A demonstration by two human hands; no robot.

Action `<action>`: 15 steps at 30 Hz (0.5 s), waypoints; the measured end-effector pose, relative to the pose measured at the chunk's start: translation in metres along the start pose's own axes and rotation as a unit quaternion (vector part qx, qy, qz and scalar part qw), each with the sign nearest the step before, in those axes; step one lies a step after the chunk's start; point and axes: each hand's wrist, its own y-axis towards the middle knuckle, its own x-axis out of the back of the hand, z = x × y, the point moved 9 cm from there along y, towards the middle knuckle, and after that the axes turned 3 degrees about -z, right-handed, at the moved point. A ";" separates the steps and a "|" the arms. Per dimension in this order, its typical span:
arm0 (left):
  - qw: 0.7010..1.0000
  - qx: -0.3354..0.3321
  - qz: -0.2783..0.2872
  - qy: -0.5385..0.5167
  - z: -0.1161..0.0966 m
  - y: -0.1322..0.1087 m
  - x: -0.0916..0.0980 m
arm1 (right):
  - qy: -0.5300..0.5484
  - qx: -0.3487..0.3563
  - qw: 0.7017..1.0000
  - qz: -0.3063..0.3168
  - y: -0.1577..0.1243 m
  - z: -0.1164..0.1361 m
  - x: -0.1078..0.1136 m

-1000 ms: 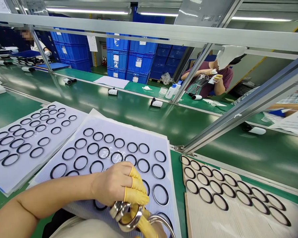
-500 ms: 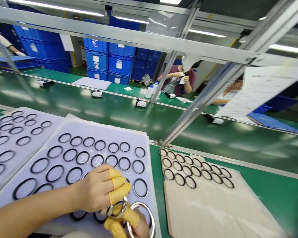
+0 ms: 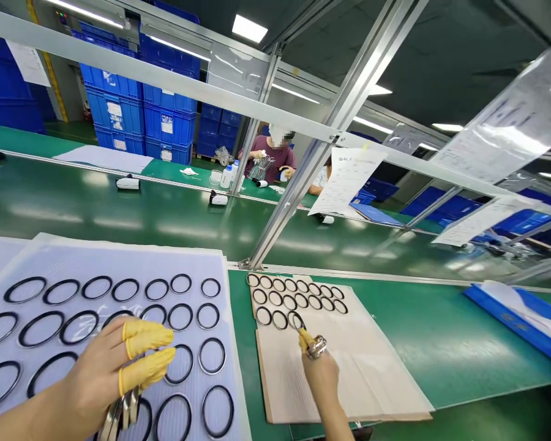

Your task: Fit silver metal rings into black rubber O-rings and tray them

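Note:
My left hand, with yellow finger covers, is closed around several shiny metal rings, seen edge-on below its fingers. It hovers above a white sheet bearing rows of dark rings. Over the brown board, my right hand pinches the near edge of a ring at the end of the front row. Several more shiny rings are bunched at that hand's fingers. Rows of rings lie on the board's far part.
A metal post rises between me and the green conveyor belt. White and black devices sit along the belt. Across it works a person, before stacked blue crates. A blue tray lies at the right.
My hands were together over the white sheet. The right hand has moved right to the brown board with a ring; the left stays over the sheet with metal rings. The view has turned right.

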 end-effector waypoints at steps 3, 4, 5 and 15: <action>1.000 -0.003 0.010 -0.008 -0.003 0.003 -0.003 | -0.094 -0.035 0.994 0.053 0.035 -0.042 -0.010; 1.000 -0.004 0.016 -0.013 -0.004 0.004 -0.005 | -0.111 -0.035 0.991 0.068 0.041 -0.048 -0.013; 1.000 -0.004 0.022 -0.018 -0.005 0.005 -0.006 | -0.121 -0.032 0.989 0.082 0.047 -0.051 -0.016; 0.999 -0.003 0.029 -0.043 -0.011 0.013 -0.015 | 0.005 -0.099 0.991 0.093 0.073 -0.060 -0.024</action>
